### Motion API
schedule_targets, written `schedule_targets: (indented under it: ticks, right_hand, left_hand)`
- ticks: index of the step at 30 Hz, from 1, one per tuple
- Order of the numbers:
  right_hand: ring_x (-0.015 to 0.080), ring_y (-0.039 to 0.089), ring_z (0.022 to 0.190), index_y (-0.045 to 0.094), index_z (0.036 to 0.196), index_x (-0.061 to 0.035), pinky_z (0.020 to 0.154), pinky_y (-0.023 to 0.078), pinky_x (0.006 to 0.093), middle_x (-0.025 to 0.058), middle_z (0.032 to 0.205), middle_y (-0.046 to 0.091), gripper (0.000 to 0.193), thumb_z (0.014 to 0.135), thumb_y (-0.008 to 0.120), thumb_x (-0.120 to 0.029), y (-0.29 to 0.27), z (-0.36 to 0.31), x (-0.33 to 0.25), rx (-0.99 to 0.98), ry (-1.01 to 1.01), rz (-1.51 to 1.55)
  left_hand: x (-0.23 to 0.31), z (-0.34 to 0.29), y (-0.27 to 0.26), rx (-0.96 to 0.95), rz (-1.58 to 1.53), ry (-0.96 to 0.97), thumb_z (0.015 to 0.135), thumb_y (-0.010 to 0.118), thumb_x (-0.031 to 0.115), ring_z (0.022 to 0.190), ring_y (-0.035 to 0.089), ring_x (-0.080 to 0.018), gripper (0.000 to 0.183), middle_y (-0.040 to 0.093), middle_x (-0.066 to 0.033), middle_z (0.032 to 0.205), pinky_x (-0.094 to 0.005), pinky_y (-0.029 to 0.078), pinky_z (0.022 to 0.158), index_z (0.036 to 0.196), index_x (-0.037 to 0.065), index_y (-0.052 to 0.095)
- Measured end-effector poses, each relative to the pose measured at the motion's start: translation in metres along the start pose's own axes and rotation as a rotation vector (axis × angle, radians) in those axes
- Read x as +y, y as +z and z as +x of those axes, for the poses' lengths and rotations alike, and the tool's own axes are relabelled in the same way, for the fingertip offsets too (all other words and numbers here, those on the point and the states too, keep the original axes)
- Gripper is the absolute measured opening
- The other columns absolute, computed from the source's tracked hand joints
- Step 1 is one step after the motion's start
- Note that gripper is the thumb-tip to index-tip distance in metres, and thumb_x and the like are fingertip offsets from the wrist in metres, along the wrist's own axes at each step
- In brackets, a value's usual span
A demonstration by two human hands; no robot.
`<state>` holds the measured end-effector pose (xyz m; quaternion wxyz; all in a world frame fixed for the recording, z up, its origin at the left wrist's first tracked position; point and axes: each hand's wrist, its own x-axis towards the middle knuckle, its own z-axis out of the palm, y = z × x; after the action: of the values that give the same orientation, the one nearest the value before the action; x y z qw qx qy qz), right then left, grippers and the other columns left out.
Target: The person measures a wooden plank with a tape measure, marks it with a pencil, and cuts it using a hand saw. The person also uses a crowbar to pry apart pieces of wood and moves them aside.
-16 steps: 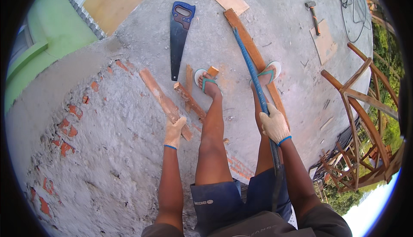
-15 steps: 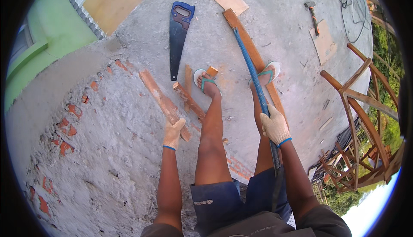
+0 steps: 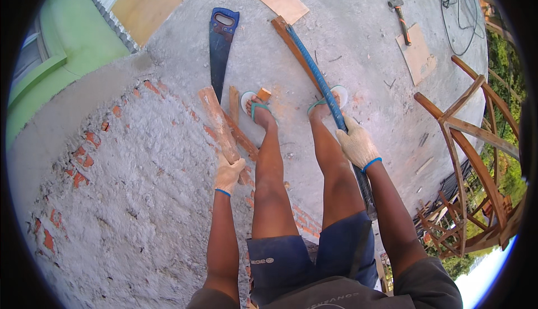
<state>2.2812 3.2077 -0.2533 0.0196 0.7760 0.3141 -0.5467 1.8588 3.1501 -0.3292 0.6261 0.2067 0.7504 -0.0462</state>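
Plank (image 3: pixel 219 124) swung rightward, in left hand (image 3: pixel 227 175).

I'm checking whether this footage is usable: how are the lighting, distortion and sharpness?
In the head view, daylight looks even, with faint, soft shadows; a blue-fringed bright area at lower right is washed out; the fisheye bows the outer scene inside a black border; the left hand, right hand, blue bar and saw look fairly sharp.
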Motion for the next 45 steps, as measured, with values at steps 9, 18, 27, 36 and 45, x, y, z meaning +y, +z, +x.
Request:
schedule_targets:
  ticks: [9, 18, 27, 36, 45]
  right_hand:
    - [0.017, 0.062, 0.06, 0.062, 0.118, -0.0009, 0.058, 0.054, 0.0379, 0.0092, 0.074, 0.059, 0.029, 0.099, 0.059, -0.023, -0.04, 0.009, -0.03, -0.183, 0.091, 0.03]
    - [0.0155, 0.059, 0.057, 0.058, 0.106, -0.0007, 0.05, 0.052, 0.0364, 0.0067, 0.068, 0.055, 0.021, 0.103, 0.059, -0.021, -0.104, 0.041, -0.057, -0.327, 0.058, -0.215]
    - [0.0547, 0.069, 0.102, 0.052, 0.141, -0.0009, 0.087, 0.054, 0.0595, 0.0367, 0.102, 0.07, 0.046, 0.099, 0.059, -0.02, -0.074, 0.02, -0.04, -0.166, -0.027, -0.456]
    - [0.0497, 0.072, 0.085, 0.051, 0.145, 0.0, 0.078, 0.057, 0.0558, 0.0324, 0.095, 0.071, 0.051, 0.099, 0.058, -0.021, 0.012, 0.007, -0.059, -0.085, 0.051, -0.26]
    - [0.0262, 0.07, 0.061, 0.06, 0.126, 0.0022, 0.058, 0.057, 0.0424, 0.019, 0.073, 0.065, 0.033, 0.101, 0.059, -0.021, 0.017, -0.005, -0.111, -0.015, 0.05, -0.179]
  left_hand:
    - [0.035, 0.065, 0.055, 0.315, 0.753, 0.344, 0.084, 0.082, 0.022, 0.122, 0.064, -0.0451, 0.079, 0.063, -0.0259, 0.13, -0.0507, 0.055, 0.101, 0.151, 0.005, 0.045]
    - [0.101, 0.134, 0.09, 0.264, 0.947, 0.282, 0.082, 0.086, 0.028, 0.124, 0.065, -0.044, 0.069, 0.061, -0.0248, 0.132, -0.0523, 0.056, 0.102, 0.138, 0.006, 0.052]
    - [0.082, 0.142, 0.089, 0.198, 0.838, 0.167, 0.081, 0.086, 0.029, 0.123, 0.067, -0.0433, 0.066, 0.063, -0.0271, 0.132, -0.0507, 0.056, 0.103, 0.131, 0.003, 0.053]
    - [0.096, 0.158, 0.051, 0.022, 0.986, 0.118, 0.084, 0.083, 0.029, 0.128, 0.067, -0.0424, 0.071, 0.066, -0.031, 0.135, -0.0511, 0.055, 0.107, 0.137, -0.001, 0.047]
    - [0.091, 0.163, 0.055, -0.083, 0.949, 0.15, 0.085, 0.08, 0.027, 0.131, 0.064, -0.0449, 0.074, 0.061, -0.0303, 0.141, -0.0492, 0.055, 0.108, 0.145, 0.003, 0.043]
